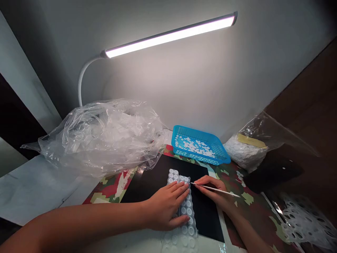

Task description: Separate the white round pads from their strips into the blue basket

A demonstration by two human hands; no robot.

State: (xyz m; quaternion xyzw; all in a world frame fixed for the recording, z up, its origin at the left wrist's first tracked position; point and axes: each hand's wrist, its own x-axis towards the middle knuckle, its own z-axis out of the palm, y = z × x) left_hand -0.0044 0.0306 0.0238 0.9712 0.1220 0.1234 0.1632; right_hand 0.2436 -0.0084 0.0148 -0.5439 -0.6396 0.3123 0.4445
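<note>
A translucent strip [189, 211] with rows of round white pieces lies lengthwise on a black mat [207, 218]. My left hand [170, 205] rests flat across the strip with its fingers spread. To the right of the strip, my right hand [214, 189] pinches a thin white stick [223, 191], whose tip is at the strip's upper right edge. Behind the mat stands a blue basket [201, 135] with many small white discs in it.
A big clear plastic bag [105, 140] fills the back left, under a lit lamp [171, 35]. On the right are a bag of white pieces [244, 151], a dark object [276, 174] and a white perforated sheet [308, 221]. Camouflage-patterned covering [249, 198] surrounds the mat.
</note>
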